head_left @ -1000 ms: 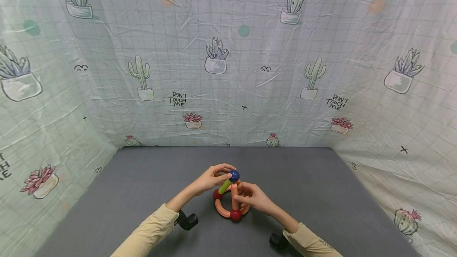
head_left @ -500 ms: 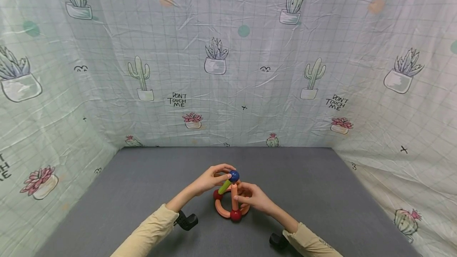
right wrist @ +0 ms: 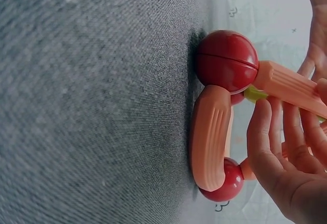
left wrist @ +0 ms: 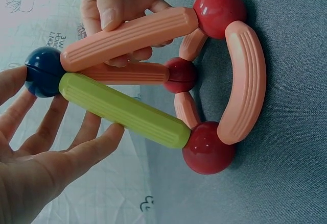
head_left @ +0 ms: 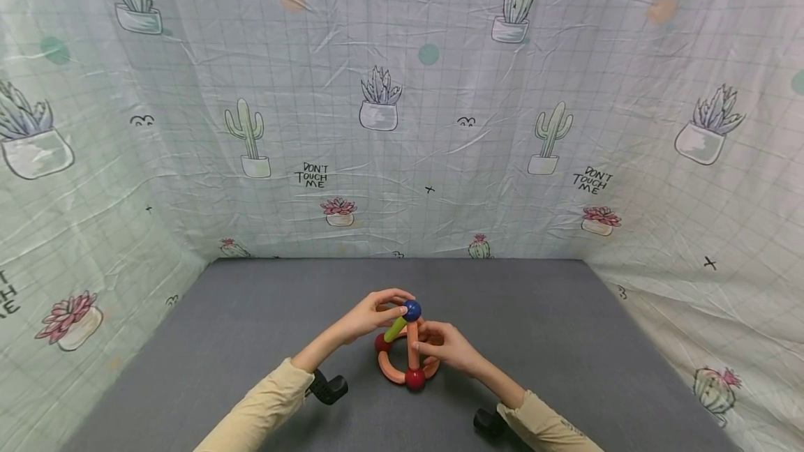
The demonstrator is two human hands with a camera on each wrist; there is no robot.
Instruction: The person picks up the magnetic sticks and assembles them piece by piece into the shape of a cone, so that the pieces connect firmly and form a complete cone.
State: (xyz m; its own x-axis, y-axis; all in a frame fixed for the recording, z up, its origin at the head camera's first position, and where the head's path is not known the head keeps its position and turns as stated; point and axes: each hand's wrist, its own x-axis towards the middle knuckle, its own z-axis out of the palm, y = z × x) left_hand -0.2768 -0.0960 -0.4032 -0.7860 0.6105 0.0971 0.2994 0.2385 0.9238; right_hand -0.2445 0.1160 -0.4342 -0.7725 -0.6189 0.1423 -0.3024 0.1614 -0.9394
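Note:
A small frame of toy magnetic rods and balls stands on the table. At its top is a blue ball [head_left: 411, 310], pinched between the thumb and fingers of my left hand [head_left: 372, 315]. My right hand [head_left: 451, 349] pinches an orange rod [left wrist: 130, 38] between thumb and fingers. That rod runs from the blue ball down to the front red ball [head_left: 415, 379]. A green rod [left wrist: 125, 110] leads to the left red ball [left wrist: 208, 147], and another orange rod [left wrist: 127, 74] to the far red ball [left wrist: 181, 74]. Curved orange pieces [left wrist: 245, 82] join the red balls in a ring.
The dark grey table [head_left: 283, 291] spreads around the frame. A cactus-print curtain [head_left: 402, 215] hangs behind it and along both sides. Black wrist devices [head_left: 329, 389] sit below both forearms.
The upper end of the orange rod in my right hand stood slightly below the blue ball before; now it meets the ball. My left hand has hardly moved.

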